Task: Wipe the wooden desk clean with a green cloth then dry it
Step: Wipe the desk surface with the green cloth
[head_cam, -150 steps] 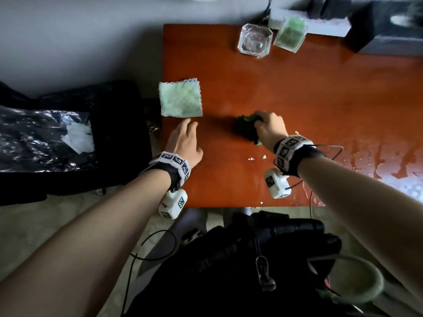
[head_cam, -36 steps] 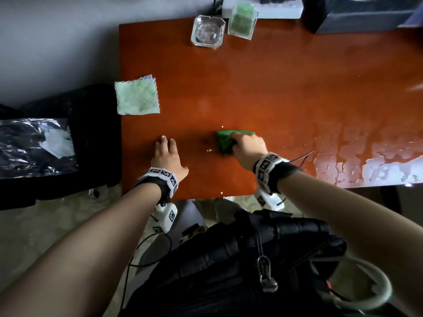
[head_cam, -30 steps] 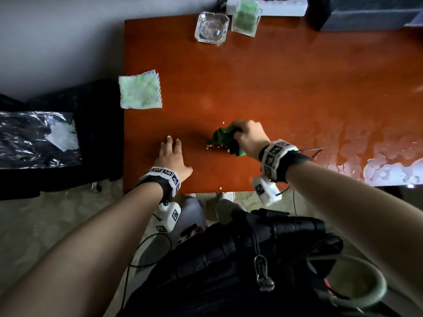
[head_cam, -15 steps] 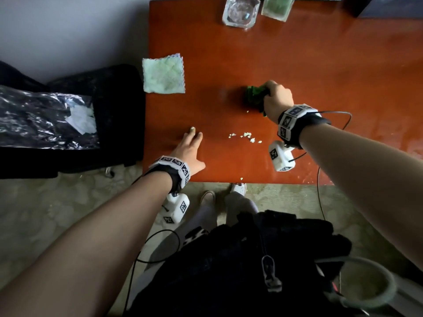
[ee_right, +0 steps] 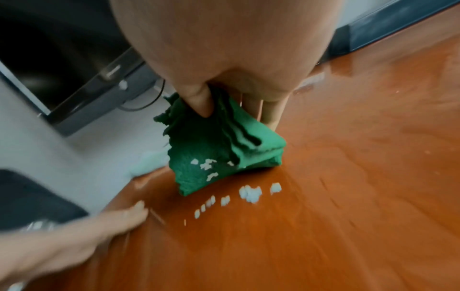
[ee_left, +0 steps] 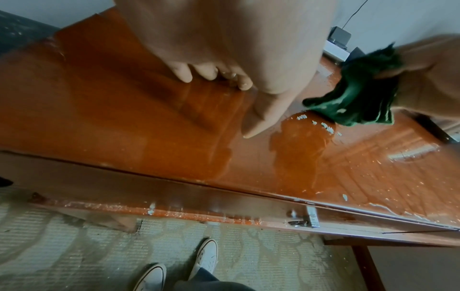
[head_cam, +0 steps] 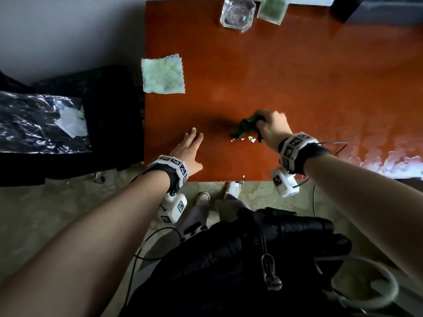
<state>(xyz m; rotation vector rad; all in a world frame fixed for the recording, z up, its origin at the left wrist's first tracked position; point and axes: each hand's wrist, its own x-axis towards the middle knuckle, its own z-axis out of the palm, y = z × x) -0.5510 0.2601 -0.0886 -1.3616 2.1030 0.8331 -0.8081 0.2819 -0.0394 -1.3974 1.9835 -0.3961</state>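
Right grip: my right hand (head_cam: 273, 128) has its thumb and fingers curled tight round the dark green cloth (head_cam: 246, 128), bunched and folded, its lower edge touching the desk (head_cam: 286, 72) at centre frame in the head view.
Green cloth close up: in the right wrist view the green cloth (ee_right: 219, 149) hangs from my pinch, with white crumbs stuck to its lower face.
Left grip: my left hand (head_cam: 188, 149) lies flat on the desk, fingers straight, holding nothing, left of the cloth and near the lower desk edge.
Crumbs: a short row of white crumbs (head_cam: 247, 139) sits on the desk just below the cloth; the same crumbs (ee_right: 248, 194) show in the right wrist view.
Desk surface: wet sheen and water patches (head_cam: 389, 161) at the right edge of the head view.
Pale cloth: a light green cloth (head_cam: 163, 74) lies flat at the desk's left edge, upper left of my hands.
Far edge: a glass ashtray (head_cam: 237, 13) at top centre.
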